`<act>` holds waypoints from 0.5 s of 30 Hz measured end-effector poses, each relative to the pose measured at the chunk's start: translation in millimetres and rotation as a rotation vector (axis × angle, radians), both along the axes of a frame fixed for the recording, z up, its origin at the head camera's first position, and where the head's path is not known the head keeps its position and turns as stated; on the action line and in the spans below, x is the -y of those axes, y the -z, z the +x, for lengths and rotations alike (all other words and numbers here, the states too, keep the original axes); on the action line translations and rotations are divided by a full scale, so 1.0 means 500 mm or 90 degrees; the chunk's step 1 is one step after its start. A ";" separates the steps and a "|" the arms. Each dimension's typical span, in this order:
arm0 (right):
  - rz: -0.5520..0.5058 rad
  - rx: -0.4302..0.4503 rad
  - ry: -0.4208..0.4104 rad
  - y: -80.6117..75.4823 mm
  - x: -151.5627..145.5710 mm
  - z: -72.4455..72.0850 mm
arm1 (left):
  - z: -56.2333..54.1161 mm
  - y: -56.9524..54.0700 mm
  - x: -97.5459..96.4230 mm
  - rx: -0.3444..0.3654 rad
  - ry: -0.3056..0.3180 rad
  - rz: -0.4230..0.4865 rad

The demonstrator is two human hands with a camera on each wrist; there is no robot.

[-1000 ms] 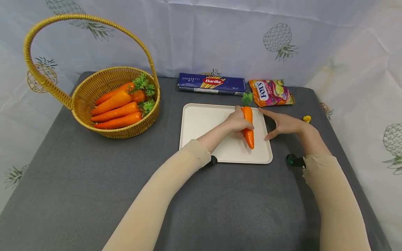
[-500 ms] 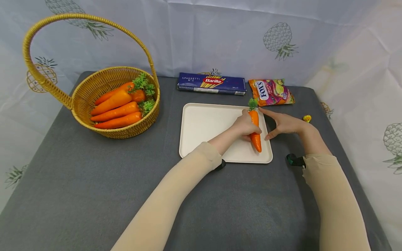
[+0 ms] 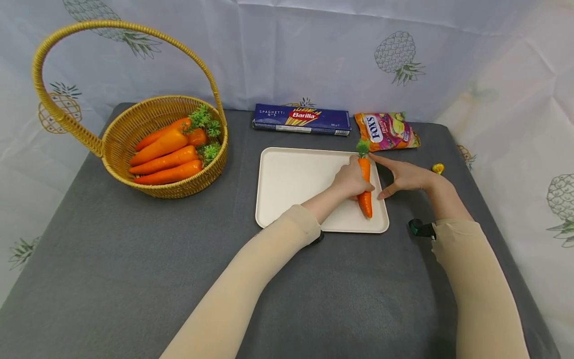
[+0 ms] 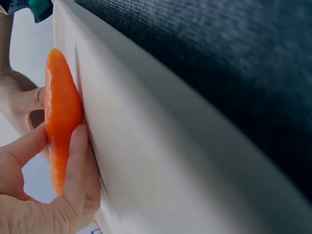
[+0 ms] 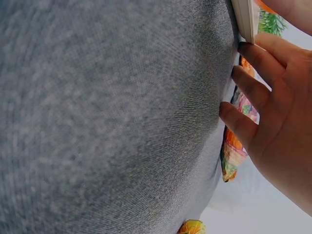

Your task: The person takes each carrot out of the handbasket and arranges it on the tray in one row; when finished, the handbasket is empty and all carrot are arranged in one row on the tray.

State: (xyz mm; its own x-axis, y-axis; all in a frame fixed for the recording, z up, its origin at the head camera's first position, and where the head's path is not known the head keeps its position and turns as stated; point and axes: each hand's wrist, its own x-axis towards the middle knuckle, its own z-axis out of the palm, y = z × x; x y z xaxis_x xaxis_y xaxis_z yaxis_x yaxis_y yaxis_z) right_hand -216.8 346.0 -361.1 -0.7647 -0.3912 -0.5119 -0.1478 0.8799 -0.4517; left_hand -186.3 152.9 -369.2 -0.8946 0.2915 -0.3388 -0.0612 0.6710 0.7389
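My left hand (image 3: 351, 180) pinches an orange carrot (image 3: 365, 199) between thumb and fingers, low over the right part of a cream tray (image 3: 291, 174). The carrot's green tuft (image 3: 362, 147) points to the back and its tip to the front. In the left wrist view the carrot (image 4: 62, 107) lies close along the tray's surface. My right hand (image 3: 405, 177) rests at the tray's right edge, index finger at the back corner and thumb farther forward. Its spread fingers reach down to the grey cloth beside the tray wall (image 5: 246, 22) in the right wrist view.
A wicker basket (image 3: 179, 190) with a tall handle stands at the left and holds several carrots (image 3: 166, 161). Behind the tray lie a blue spaghetti box (image 3: 301, 119) and an orange Fox's candy bag (image 3: 387, 132). A small yellow object (image 3: 438, 169) lies right of my right hand.
My left hand has moved the carrot to the right across the tray, close to its right edge, and turned it slightly upright in view. The right hand has stayed in place.
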 end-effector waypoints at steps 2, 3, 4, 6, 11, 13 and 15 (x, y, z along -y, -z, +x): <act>0.000 0.000 0.003 0.001 -0.001 0.000 | 0.000 0.000 0.000 -0.003 0.001 -0.010; -0.001 0.000 0.004 0.002 -0.001 -0.001 | 0.000 0.000 -0.001 -0.003 0.000 -0.014; -0.002 0.000 0.004 0.003 -0.002 -0.001 | 0.000 0.000 -0.001 -0.003 0.000 -0.020; -0.003 0.000 0.004 0.003 -0.002 -0.001 | -0.001 -0.001 -0.001 -0.001 -0.003 -0.026; -0.002 -0.002 0.004 0.003 -0.003 0.000 | -0.001 -0.006 -0.002 0.005 -0.004 -0.043; -0.005 -0.002 0.005 0.002 -0.002 0.000 | -0.001 -0.009 -0.001 0.009 -0.003 -0.048; -0.008 0.000 0.004 0.002 -0.001 0.000 | -0.001 -0.012 0.000 0.016 -0.001 -0.048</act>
